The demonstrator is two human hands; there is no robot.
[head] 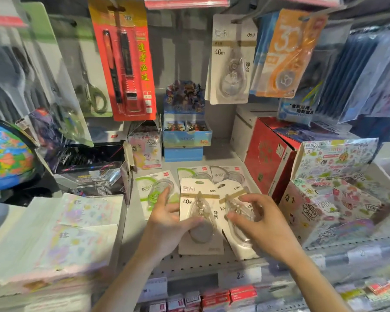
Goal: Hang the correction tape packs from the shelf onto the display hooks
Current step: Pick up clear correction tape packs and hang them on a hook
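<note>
Head view: the left hand (164,218) is gripping a beige pack (199,216) lying on the shelf (142,251), fingers curled round its left edge. The right hand (260,224) is apparently pinching the neighbouring pack (239,212). Each looks light, with stiff card and a slippery blister; take the card edges, keeping the hang-hole free.

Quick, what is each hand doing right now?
Left hand: holding the upright white tape pack by its edge.
Right hand: fingers curled on the tilted tape pack beside it.
</note>
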